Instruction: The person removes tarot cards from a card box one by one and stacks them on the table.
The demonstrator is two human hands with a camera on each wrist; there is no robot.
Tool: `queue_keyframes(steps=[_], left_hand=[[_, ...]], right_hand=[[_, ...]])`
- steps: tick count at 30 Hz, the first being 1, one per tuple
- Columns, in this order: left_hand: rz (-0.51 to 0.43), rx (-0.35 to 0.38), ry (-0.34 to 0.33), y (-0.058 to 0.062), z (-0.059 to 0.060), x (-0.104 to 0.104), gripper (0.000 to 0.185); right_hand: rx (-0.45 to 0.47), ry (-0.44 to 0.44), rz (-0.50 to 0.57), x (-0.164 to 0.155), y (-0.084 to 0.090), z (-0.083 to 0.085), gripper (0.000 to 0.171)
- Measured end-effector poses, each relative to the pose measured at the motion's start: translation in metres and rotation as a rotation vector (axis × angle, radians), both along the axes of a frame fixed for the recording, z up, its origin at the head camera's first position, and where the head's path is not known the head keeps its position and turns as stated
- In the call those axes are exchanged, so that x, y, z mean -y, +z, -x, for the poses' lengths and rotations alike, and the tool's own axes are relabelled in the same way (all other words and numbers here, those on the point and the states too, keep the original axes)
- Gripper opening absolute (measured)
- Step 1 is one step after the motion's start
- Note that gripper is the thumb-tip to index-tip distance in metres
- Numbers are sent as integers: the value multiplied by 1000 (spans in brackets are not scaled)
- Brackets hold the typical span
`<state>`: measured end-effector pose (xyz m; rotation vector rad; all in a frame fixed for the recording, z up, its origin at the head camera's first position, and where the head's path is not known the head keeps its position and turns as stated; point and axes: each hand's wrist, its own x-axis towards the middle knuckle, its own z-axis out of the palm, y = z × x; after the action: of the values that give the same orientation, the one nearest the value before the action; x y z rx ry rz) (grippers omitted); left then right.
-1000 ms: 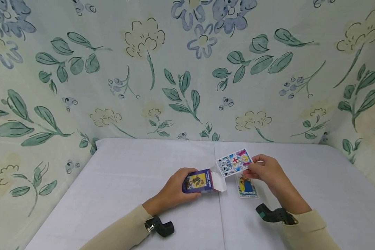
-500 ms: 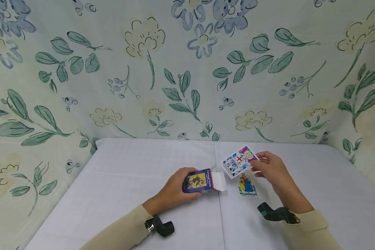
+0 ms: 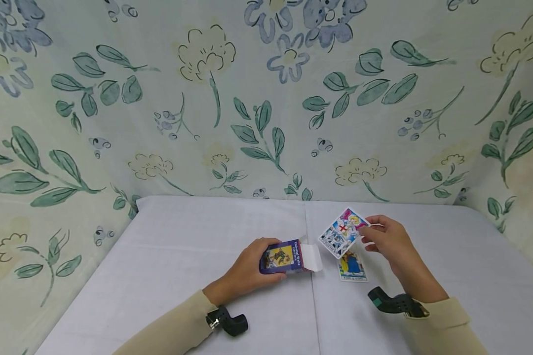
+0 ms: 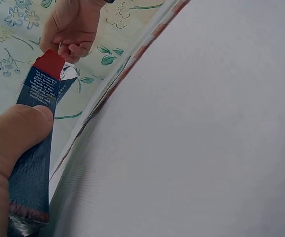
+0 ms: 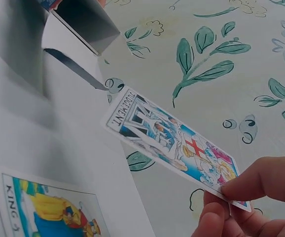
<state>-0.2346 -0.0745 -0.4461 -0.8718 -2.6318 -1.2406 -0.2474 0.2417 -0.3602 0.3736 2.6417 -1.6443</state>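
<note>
Your left hand [image 3: 247,268] was curled round a dark-blue rectangular cardboard tarot box [image 3: 279,257], its white end flap [image 3: 311,258] stood open, your right hand [image 3: 390,242] pinched a white-bordered multicoloured Judgement card [image 3: 343,232] by one end, raised over the white-clothed table [image 3: 204,231], where a blue-and-yellow King card [image 3: 353,269] lay

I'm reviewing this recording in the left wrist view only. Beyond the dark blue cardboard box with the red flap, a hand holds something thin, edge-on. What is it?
Observer: A white-bordered, multicoloured rectangular card titled JUDGEMENT, in the right-hand grip.
Operator: Does anything lie on the white cloth?
Observer: Yes: a second white-bordered card with a yellow-and-blue figure, face up.
Operator: And the dark blue cardboard box, what does its broad front show?
Observer: From the head view, a yellow picture beside the words Universal Waite.
</note>
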Motion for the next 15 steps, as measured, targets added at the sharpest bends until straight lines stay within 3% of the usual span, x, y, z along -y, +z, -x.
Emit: queue_keyframes(steps=[15], left_hand=[[-1,-28,-7,-1,1,0,71]], right_hand=[[14,33,6,-7,-4,3,45]])
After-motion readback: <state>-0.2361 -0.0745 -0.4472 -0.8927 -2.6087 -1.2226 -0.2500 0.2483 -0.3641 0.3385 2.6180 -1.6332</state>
